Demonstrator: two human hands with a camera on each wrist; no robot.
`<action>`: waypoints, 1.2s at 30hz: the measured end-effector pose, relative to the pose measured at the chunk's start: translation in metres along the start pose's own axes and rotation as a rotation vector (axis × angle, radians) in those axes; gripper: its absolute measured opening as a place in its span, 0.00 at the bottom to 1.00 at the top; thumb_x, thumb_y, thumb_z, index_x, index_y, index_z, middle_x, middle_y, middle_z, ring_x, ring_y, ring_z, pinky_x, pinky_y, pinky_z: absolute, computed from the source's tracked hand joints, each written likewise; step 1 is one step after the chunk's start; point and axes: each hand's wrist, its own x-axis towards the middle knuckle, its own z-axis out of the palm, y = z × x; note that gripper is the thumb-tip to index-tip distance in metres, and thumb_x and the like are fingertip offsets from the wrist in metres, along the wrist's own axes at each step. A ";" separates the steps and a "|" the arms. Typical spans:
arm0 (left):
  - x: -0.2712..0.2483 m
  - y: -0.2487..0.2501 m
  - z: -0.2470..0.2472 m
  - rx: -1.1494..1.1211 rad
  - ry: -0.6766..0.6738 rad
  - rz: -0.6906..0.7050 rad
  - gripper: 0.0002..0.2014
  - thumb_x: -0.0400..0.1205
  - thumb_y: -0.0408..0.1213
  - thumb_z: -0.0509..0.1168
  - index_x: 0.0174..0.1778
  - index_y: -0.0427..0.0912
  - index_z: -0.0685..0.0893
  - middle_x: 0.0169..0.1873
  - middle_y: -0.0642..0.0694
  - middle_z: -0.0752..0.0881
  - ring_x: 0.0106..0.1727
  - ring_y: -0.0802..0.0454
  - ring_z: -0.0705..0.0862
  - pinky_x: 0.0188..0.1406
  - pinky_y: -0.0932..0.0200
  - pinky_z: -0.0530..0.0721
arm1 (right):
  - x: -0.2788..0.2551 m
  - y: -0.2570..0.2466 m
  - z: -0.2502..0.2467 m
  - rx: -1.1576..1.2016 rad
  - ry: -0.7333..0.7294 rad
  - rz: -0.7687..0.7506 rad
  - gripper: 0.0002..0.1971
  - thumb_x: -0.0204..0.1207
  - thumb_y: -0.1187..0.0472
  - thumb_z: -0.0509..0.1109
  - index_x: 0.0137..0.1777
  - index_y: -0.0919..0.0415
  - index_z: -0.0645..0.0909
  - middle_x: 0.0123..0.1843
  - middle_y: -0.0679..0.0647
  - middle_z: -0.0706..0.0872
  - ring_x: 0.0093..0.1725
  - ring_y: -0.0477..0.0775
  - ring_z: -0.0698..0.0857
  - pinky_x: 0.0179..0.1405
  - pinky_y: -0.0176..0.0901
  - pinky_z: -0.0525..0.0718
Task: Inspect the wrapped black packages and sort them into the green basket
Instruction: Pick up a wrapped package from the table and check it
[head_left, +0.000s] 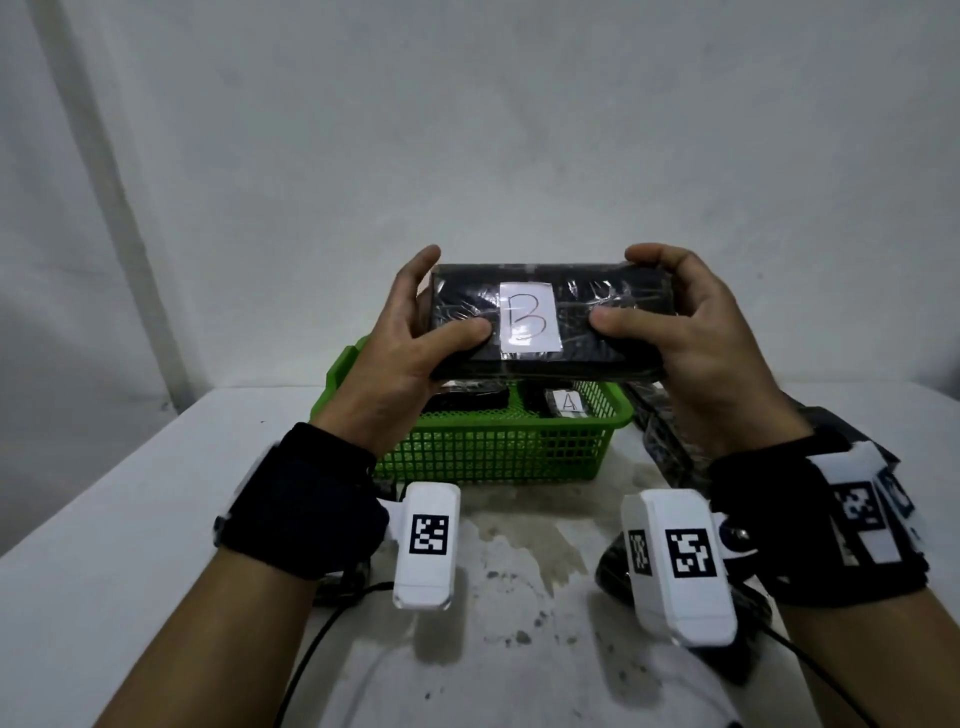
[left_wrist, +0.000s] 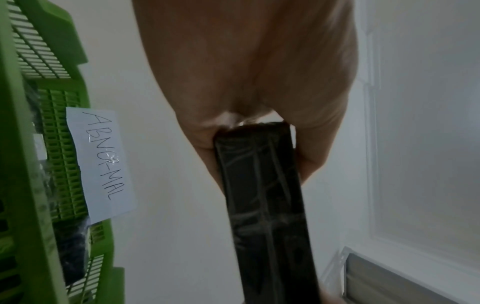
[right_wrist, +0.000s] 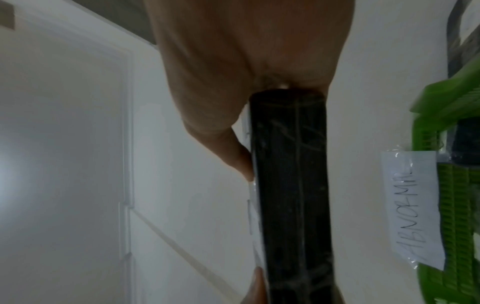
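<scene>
Above the green basket I hold a wrapped black package up in the air with both hands, its broad face turned toward me. My left hand grips the left end, thumb pressed on the front face and fingers curled round the back; my right hand grips the right end the same way, thumb on the front and fingers hooked over the top edge. Between my thumbs sits a white label marked "B" under the clear wrap. Below, the basket stands on the white table and holds more black packages, one carrying a label marked "A". Further wrapped black packages lie on the table just right of the basket, partly hidden by my right wrist. From the left wrist view, the package runs away from my palm, and a paper slip reading "ABNORMAL" is fixed to the outside of the basket.
</scene>
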 end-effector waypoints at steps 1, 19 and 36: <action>-0.001 0.001 0.000 -0.007 -0.021 -0.014 0.42 0.75 0.29 0.72 0.84 0.52 0.63 0.59 0.48 0.87 0.50 0.51 0.92 0.41 0.56 0.90 | -0.001 -0.003 0.000 0.006 -0.017 -0.018 0.31 0.61 0.71 0.83 0.63 0.53 0.80 0.62 0.56 0.83 0.49 0.51 0.90 0.43 0.44 0.91; -0.012 0.017 0.016 0.330 -0.038 0.157 0.26 0.77 0.39 0.76 0.67 0.54 0.72 0.58 0.43 0.87 0.54 0.44 0.91 0.45 0.48 0.90 | -0.017 -0.001 0.013 -0.535 -0.385 0.000 0.51 0.66 0.44 0.84 0.85 0.26 0.57 0.92 0.41 0.52 0.87 0.35 0.52 0.88 0.54 0.58; -0.010 0.020 0.011 0.269 -0.118 -0.176 0.25 0.84 0.63 0.57 0.68 0.51 0.83 0.58 0.45 0.90 0.58 0.43 0.91 0.56 0.41 0.89 | -0.019 0.031 0.024 -0.296 -0.211 -0.248 0.33 0.69 0.59 0.75 0.77 0.54 0.75 0.75 0.49 0.82 0.76 0.50 0.80 0.59 0.38 0.88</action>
